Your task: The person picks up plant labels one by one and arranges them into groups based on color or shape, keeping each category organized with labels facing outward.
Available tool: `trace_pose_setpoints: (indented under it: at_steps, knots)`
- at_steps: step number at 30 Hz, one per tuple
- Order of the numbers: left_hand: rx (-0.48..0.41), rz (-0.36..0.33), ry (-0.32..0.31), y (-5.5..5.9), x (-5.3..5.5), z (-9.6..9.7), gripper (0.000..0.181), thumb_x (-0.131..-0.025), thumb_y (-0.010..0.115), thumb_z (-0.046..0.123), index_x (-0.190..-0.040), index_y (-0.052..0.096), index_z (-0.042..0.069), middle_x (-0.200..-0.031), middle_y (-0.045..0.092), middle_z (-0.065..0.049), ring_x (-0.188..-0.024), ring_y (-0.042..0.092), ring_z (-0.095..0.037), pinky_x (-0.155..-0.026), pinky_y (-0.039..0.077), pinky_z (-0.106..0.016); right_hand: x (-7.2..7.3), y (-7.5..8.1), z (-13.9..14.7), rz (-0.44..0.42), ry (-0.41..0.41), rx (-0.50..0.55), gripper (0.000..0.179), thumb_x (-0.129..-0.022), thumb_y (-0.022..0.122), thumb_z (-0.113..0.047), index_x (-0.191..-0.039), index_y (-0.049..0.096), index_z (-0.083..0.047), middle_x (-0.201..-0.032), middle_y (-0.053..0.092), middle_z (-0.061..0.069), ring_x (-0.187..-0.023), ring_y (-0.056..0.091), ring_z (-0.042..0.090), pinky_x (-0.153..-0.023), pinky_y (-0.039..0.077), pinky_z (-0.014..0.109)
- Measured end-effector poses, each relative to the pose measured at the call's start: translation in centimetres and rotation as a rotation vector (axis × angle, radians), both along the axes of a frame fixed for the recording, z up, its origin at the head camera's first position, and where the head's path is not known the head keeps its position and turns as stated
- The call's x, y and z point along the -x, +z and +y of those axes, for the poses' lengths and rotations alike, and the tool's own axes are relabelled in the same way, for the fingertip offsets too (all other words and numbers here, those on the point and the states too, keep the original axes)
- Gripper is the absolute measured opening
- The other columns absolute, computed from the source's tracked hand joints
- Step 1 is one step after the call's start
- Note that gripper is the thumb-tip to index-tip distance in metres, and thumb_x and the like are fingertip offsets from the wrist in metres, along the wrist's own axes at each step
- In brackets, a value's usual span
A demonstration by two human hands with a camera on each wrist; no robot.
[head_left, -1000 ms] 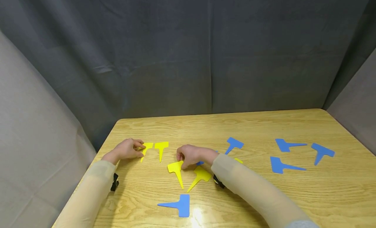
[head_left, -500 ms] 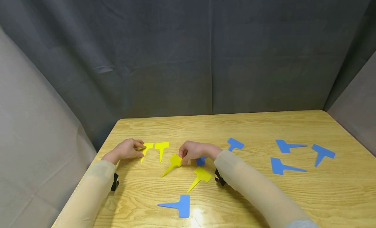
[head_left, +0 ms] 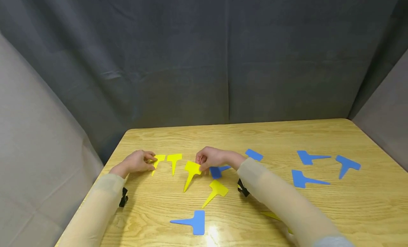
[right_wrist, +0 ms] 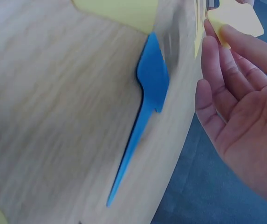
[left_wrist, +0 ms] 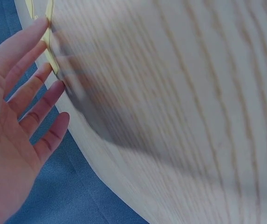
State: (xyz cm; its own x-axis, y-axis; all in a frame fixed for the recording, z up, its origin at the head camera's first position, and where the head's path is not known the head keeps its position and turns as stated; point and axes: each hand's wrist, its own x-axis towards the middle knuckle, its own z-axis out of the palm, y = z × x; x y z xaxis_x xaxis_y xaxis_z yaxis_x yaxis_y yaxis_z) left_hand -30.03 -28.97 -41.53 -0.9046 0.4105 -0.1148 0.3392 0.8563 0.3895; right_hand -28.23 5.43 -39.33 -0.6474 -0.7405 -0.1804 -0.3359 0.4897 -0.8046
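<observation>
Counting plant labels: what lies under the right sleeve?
Peeking from the right sleeve: a yellow tip and yellow corner, plus a blue plant label with its stem hidden. The rest is covered; the yellow parts could be one label or two.

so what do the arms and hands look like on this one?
The left hand and right hand are bare, no gloves visible. Long beige sleeves: left sleeve, right sleeve, each ending near the wrist. A small black fitting shows beside each sleeve: left fitting, right fitting. Pale grey-blue fabric past the right sleeve. No cables visible.
</observation>
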Motion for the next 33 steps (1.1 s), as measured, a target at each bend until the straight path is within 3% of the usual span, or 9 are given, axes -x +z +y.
trace_pose_setpoints:
  at_steps: [5, 10, 17, 33]
  knots:
    - [0.004, -0.021, 0.02, 0.1, -0.2, 0.0, 0.042, -0.082, 0.08, 0.023, -0.117, 0.071, 0.004, -0.137, 0.053, -0.019, -0.125, 0.047, -0.041, -0.1, 0.04, -0.051, 0.8, 0.4, 0.4, 0.065, -0.025, -0.002, 0.007, -0.091, 0.064, 0.002, -0.097, 0.063, 0.0, -0.084, 0.065, 0.019, -0.078, 0.06, 0.04, -0.073, 0.053, 0.039]
    - [0.001, -0.021, 0.032, 0.1, -0.4, 0.0, 0.041, -0.081, 0.08, 0.023, -0.117, 0.072, 0.004, -0.137, 0.054, -0.018, -0.126, 0.046, -0.041, -0.101, 0.039, -0.052, 1.8, 0.4, 0.5, 0.1, -0.109, 0.02, 0.011, -0.092, 0.059, 0.003, -0.102, 0.063, 0.002, -0.085, 0.064, 0.025, -0.077, 0.057, 0.044, -0.064, 0.048, 0.03]
    - [-0.012, -0.025, 0.024, 0.0, -0.4, 0.6, 0.041, -0.081, 0.08, 0.023, -0.117, 0.072, 0.005, -0.136, 0.054, -0.018, -0.127, 0.046, -0.04, -0.103, 0.038, -0.05, 2.9, -0.7, 0.4, 0.078, -0.23, -0.002, 0.012, -0.092, 0.06, 0.0, -0.104, 0.063, 0.001, -0.084, 0.064, 0.018, -0.072, 0.056, 0.031, -0.059, 0.041, 0.024]
    - [-0.02, -0.014, -0.006, 0.0, -0.3, 1.2, 0.04, -0.082, 0.08, 0.021, -0.117, 0.071, 0.003, -0.136, 0.054, -0.018, -0.125, 0.048, -0.04, -0.1, 0.041, -0.049, 3.8, -2.6, -0.9, 0.069, -0.353, -0.066, 0.006, -0.091, 0.067, -0.006, -0.097, 0.065, -0.003, -0.076, 0.058, 0.005, -0.062, 0.051, 0.016, -0.054, 0.039, 0.021]
